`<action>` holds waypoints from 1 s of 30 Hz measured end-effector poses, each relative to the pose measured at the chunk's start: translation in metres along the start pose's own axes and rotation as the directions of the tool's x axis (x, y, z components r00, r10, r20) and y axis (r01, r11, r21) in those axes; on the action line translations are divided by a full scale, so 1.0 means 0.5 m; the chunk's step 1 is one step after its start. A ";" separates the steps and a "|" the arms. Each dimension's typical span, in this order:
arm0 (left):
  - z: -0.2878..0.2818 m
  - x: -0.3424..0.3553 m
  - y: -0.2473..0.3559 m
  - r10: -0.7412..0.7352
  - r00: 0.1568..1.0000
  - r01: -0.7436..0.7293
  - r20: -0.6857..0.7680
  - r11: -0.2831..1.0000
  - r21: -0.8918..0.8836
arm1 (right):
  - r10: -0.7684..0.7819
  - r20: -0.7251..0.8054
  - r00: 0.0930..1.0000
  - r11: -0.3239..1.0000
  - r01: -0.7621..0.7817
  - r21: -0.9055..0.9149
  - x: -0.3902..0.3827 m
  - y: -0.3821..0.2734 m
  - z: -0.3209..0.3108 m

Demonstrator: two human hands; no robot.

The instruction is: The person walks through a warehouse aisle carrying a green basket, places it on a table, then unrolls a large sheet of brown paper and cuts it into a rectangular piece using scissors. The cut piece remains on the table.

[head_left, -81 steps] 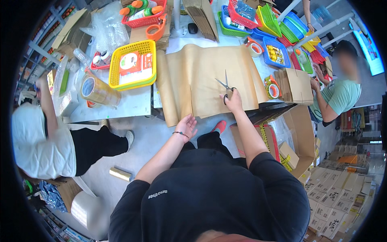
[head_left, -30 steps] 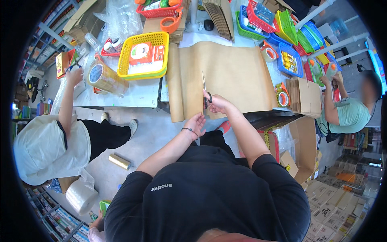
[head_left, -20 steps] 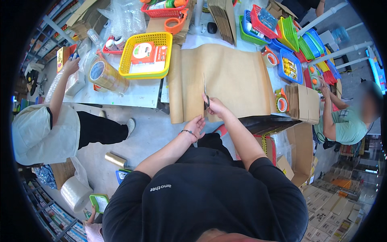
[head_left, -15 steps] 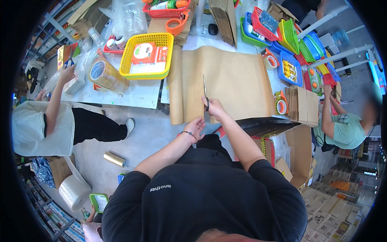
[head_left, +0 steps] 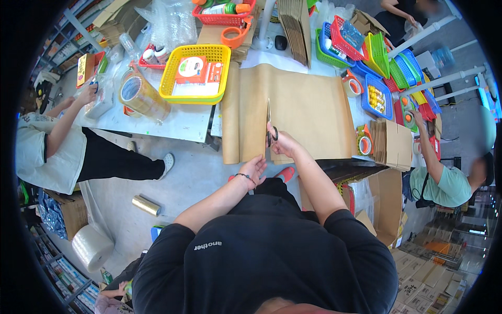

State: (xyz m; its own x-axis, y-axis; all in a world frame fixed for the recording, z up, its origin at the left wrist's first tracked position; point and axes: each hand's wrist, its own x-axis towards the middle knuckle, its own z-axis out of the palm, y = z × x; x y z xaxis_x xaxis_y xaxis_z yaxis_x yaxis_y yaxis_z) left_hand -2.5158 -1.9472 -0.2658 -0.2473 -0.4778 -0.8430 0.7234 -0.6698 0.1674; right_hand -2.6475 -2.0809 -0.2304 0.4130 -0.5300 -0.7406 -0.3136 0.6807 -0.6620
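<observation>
Brown kraft paper (head_left: 314,112) lies spread over the table, its left side still rolled up (head_left: 230,118). My right hand (head_left: 284,144) is closed around the black handles of a pair of scissors (head_left: 269,112). Their blades point away from me along a line in the paper, between a darker strip on the left and the wide sheet on the right. The handle loops stand somewhat apart. Just left of and nearer than the scissors, my left hand (head_left: 253,170) pinches the near edge of the darker strip, fingers partly hidden.
Left of the paper are a yellow basket (head_left: 225,78) and large tape rolls (head_left: 140,94). On the right stand an orange tape dispenser (head_left: 364,141), stacked flat cartons (head_left: 392,144) and a blue basket (head_left: 387,104). Co-workers stand at left (head_left: 49,152) and right (head_left: 447,183).
The scissor handles have spread apart in my right hand. My left hand stays at the paper's near edge. The co-worker on the right has shifted, and the view has moved slightly.
</observation>
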 end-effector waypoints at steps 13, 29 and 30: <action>0.000 -0.002 -0.008 0.012 1.000 -0.012 -0.006 1.000 0.005 | 0.001 -0.071 0.997 0.995 -0.008 -0.098 0.115 -0.088 -0.018; -0.004 0.005 -0.009 0.014 1.000 -0.015 -0.019 1.000 -0.018 | -0.148 -0.156 0.977 0.985 0.132 -0.109 0.103 -0.063 -0.019; -0.004 0.006 -0.009 0.032 0.999 -0.032 0.004 0.999 -0.022 | -0.124 -0.113 0.986 0.989 0.114 -0.091 0.099 -0.064 -0.022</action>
State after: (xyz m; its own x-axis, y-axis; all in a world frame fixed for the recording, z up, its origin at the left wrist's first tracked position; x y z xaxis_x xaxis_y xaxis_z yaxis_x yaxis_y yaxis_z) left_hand -2.5186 -1.9445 -0.2701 -0.2266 -0.5011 -0.8352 0.7452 -0.6413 0.1826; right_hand -2.6263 -2.1347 -0.2471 0.3491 -0.6644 -0.6608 -0.3408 0.5669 -0.7500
